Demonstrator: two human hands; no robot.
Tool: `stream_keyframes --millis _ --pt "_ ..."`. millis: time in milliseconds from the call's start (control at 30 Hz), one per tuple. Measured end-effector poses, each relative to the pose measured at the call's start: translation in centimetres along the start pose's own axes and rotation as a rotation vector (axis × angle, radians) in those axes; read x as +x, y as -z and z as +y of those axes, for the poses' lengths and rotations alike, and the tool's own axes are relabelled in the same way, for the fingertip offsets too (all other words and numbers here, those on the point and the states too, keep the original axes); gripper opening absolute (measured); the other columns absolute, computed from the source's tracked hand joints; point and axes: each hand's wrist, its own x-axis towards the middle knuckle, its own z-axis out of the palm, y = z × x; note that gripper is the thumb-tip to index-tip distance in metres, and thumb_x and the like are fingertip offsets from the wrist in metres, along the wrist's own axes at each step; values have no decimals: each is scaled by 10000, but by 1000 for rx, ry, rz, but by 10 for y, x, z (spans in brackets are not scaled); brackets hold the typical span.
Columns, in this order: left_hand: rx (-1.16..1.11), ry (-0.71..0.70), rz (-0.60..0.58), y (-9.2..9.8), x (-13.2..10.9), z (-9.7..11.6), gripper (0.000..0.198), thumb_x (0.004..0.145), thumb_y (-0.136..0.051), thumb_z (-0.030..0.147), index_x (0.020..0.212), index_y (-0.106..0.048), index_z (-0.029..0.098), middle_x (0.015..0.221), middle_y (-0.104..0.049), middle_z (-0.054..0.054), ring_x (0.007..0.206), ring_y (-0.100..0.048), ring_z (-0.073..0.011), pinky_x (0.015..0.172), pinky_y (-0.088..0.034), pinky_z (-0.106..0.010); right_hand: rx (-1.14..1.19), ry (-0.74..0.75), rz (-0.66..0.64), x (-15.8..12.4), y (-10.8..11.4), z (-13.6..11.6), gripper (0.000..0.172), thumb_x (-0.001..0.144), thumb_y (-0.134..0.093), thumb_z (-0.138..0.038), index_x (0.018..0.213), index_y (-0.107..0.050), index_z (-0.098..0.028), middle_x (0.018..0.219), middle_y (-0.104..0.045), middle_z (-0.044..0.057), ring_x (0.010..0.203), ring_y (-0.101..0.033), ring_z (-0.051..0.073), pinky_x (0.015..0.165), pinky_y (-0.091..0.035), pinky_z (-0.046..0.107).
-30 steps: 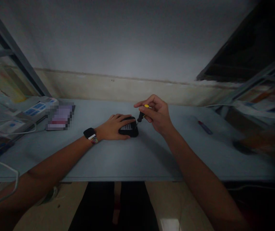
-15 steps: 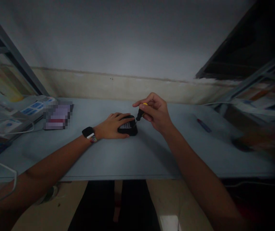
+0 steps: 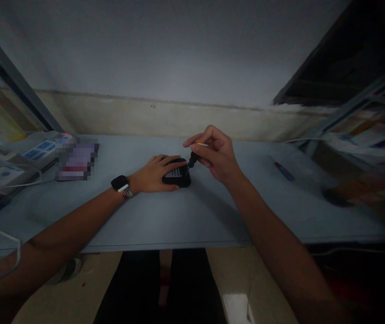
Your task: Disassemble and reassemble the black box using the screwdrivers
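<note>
A small black device with a pale printed label (image 3: 176, 180) lies on the light blue table. My left hand (image 3: 154, 174) holds it down, thumb along the near side and fingers across the far side and top. In my right hand (image 3: 217, 155) is a short screwdriver (image 3: 193, 159) with a black and yellow handle, pinched between thumb and fingers. Its shaft slants down to the right end of the device. Whether the tip sits in a screw is too small to tell.
At left lie a phone-like item (image 3: 77, 162) with a blurred-out screen, a white power strip (image 3: 39, 150) and loose white cables. To the right are a red and blue pen-like object (image 3: 284, 171) and a blurred dark-ended item (image 3: 337, 197). A wall rises behind the table.
The whole view has shifted slightly. My right fingers have changed position a little around the screwdriver handle. My left hand stays on the device.
</note>
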Motion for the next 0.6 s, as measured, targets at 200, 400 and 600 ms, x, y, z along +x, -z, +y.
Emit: stream_keyframes --millis 200,400,600 --pt "-9 1 -11 1 0 0 898 959 -746 663 1712 -435 287 1783 -413 -154 1506 -482 -440 1253 -378 -668 9 -87 -4 -1 0 0 426 786 -973 -450 960 -645 -243 815 -794 -23 430 -384 33 374 -248 200" --pt "-12 -6 2 1 0 1 860 954 -757 647 1689 -465 312 1777 -428 -141 1474 -502 -440 1229 -398 -666 -24 -11 17 -1 2 5 251 889 -847 -447 960 -788 -213 1109 -854 73 495 -495 59 407 -339 241" --pt "-11 -10 0 2 0 2 867 955 -755 650 1693 -457 307 1766 -440 -144 1475 -503 -434 1237 -396 -651 -12 -7 90 -1 -3 3 434 793 -972 -451 827 -598 -232 1072 -860 52 477 -405 36 397 -256 212"
